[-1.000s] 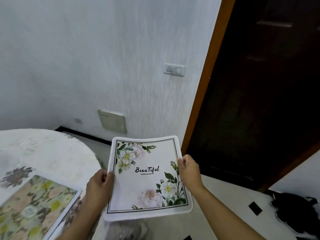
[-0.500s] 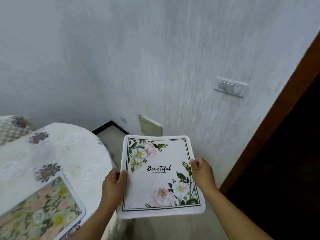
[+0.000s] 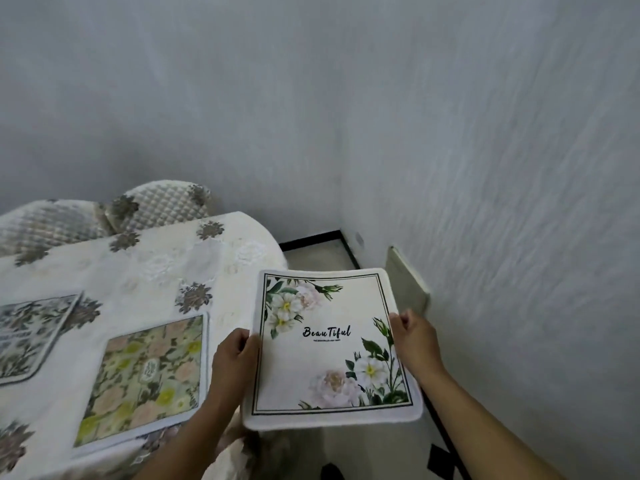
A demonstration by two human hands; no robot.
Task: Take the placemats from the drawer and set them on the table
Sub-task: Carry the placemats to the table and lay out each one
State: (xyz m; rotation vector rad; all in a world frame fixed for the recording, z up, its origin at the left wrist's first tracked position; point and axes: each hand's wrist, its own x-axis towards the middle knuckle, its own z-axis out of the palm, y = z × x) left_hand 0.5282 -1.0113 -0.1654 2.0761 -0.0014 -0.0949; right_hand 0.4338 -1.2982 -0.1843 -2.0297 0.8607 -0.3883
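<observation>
I hold a white placemat printed with white flowers and the word "BeauTiful" flat in the air, just right of the table's edge. My left hand grips its left edge and my right hand grips its right edge. On the table, covered in a white flowered cloth, lies a green and pink floral placemat beside my left hand. Another floral placemat lies further left, cut off by the frame edge. The drawer is out of sight.
Chairs with quilted covers stand behind the table against the grey wall. A beige wall panel sits low on the right wall, close to the held mat. Pale floor shows in the corner.
My view has swung left, away from the dark door towards the table. The held placemat has come closer to the table edge. A further placemat on the left has come into sight.
</observation>
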